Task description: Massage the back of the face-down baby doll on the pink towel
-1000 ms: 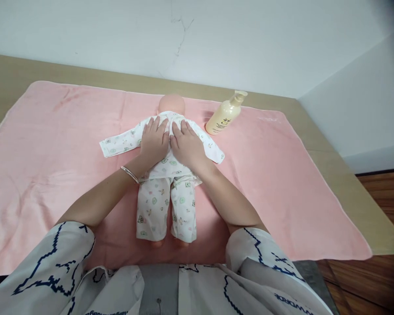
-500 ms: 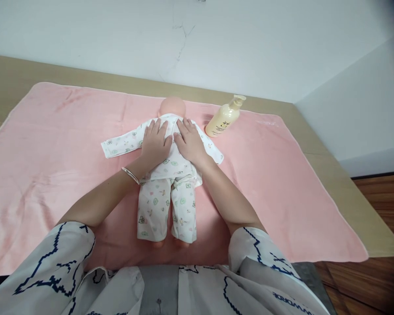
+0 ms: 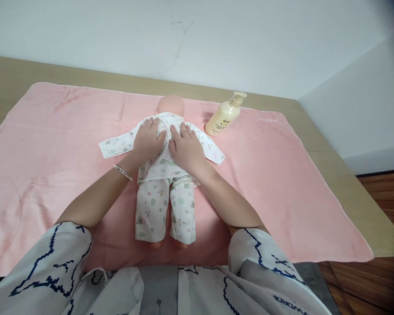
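A baby doll [image 3: 170, 105] lies face down, its bald head toward the wall. It wears a white printed top [image 3: 162, 168] and matching trousers [image 3: 151, 212], with the feet just showing below the cuffs. My left hand [image 3: 148, 139] rests flat on the left side of the doll's upper back, fingers stretched out and thumb apart. On the right side of the back lies my right hand [image 3: 187, 148], also flat, its fingers pointing up and a little left. Both palms press on the cloth and are hidden from view.
Under the doll a pink blanket [image 3: 276, 192] covers much of the wooden table [image 3: 348, 188]. A cream pump bottle [image 3: 223, 117] stands right of the doll's head. Behind the table rises a cracked white wall [image 3: 118, 39].
My left hand has slid outward to the left over the doll's back. The right hand has shifted slightly left and down. The top's cloth has wrinkled a little between them.
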A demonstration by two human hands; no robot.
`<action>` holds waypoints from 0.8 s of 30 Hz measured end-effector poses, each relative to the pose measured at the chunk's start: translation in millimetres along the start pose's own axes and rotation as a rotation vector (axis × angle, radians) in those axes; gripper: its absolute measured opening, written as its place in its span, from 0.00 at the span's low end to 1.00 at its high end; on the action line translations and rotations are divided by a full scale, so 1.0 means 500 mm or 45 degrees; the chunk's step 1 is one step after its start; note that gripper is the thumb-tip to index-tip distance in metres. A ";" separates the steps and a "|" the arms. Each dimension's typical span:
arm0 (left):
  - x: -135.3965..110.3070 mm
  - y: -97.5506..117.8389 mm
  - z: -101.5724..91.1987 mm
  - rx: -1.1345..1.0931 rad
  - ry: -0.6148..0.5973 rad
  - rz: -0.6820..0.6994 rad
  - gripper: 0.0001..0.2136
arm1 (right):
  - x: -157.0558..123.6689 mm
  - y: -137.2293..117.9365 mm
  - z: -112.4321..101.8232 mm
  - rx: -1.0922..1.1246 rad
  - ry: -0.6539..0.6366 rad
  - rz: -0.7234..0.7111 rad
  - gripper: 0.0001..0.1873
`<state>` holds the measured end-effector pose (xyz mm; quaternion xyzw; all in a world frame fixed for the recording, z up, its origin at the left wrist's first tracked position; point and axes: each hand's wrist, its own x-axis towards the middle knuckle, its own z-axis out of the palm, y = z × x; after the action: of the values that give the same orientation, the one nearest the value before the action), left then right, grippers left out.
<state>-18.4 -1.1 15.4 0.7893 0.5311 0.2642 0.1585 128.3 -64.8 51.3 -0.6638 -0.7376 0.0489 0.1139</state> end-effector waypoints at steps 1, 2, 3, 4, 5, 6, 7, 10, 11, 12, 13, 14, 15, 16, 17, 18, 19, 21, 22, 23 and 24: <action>-0.009 0.010 0.001 0.037 0.006 0.003 0.29 | 0.010 0.011 -0.001 0.039 -0.015 0.001 0.31; -0.020 0.022 0.002 0.076 0.016 0.005 0.29 | 0.021 0.024 -0.002 0.083 -0.027 -0.002 0.31; -0.033 0.036 0.004 0.115 0.026 0.006 0.28 | 0.033 0.037 -0.003 0.124 -0.033 -0.011 0.31; -0.045 0.049 0.005 0.149 0.030 0.006 0.28 | 0.043 0.048 -0.003 0.155 -0.031 -0.023 0.31; -0.056 0.061 0.006 0.175 0.029 0.003 0.27 | 0.050 0.056 -0.003 0.171 -0.025 -0.033 0.31; -0.063 0.069 0.005 0.189 0.025 0.001 0.27 | 0.052 0.059 -0.003 0.171 -0.018 -0.036 0.31; -0.067 0.073 0.004 0.190 0.021 0.001 0.27 | 0.051 0.056 -0.002 0.153 -0.013 -0.029 0.31; -0.050 0.056 -0.005 0.112 -0.003 0.028 0.26 | 0.021 0.023 0.001 0.036 0.012 0.012 0.31; -0.037 0.043 -0.008 0.073 -0.027 0.056 0.26 | 0.007 0.008 0.002 -0.008 0.026 0.019 0.31; -0.023 0.029 -0.011 0.039 -0.065 0.084 0.27 | -0.007 -0.006 0.002 -0.049 0.041 0.021 0.31; -0.009 0.015 -0.013 0.011 -0.109 0.104 0.27 | -0.019 -0.018 0.002 -0.083 0.052 0.019 0.30; 0.004 0.003 -0.014 -0.008 -0.150 0.116 0.28 | -0.027 -0.025 0.001 -0.109 0.058 0.020 0.30; 0.013 -0.007 -0.014 -0.014 -0.180 0.126 0.28 | -0.030 -0.029 0.000 -0.124 0.059 0.022 0.30; 0.017 -0.012 -0.013 -0.010 -0.193 0.138 0.29 | -0.029 -0.027 -0.002 -0.128 0.051 0.020 0.29; 0.017 -0.012 -0.012 0.001 -0.182 0.149 0.29 | -0.023 -0.020 -0.005 -0.117 0.035 0.014 0.29; 0.012 -0.007 -0.011 0.021 -0.158 0.163 0.29 | -0.012 -0.010 -0.007 -0.090 0.012 0.011 0.30; 0.003 0.002 -0.010 0.051 -0.134 0.174 0.29 | 0.001 0.004 -0.009 -0.052 -0.016 0.009 0.30; -0.022 0.029 -0.012 0.140 -0.116 0.162 0.29 | 0.029 0.033 -0.012 0.044 -0.063 -0.013 0.30; -0.036 0.044 -0.015 0.190 -0.126 0.142 0.29 | 0.041 0.045 -0.013 0.084 -0.071 -0.029 0.30; -0.047 0.058 -0.019 0.238 -0.149 0.123 0.30 | 0.050 0.053 -0.013 0.110 -0.071 -0.040 0.30; -0.055 0.068 -0.023 0.273 -0.176 0.106 0.30 | 0.054 0.056 -0.013 0.119 -0.070 -0.038 0.30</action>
<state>-7.7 -40.0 36.1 0.8394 0.5109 0.1574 0.0983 154.3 -35.5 53.9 -0.6451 -0.7472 0.0998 0.1251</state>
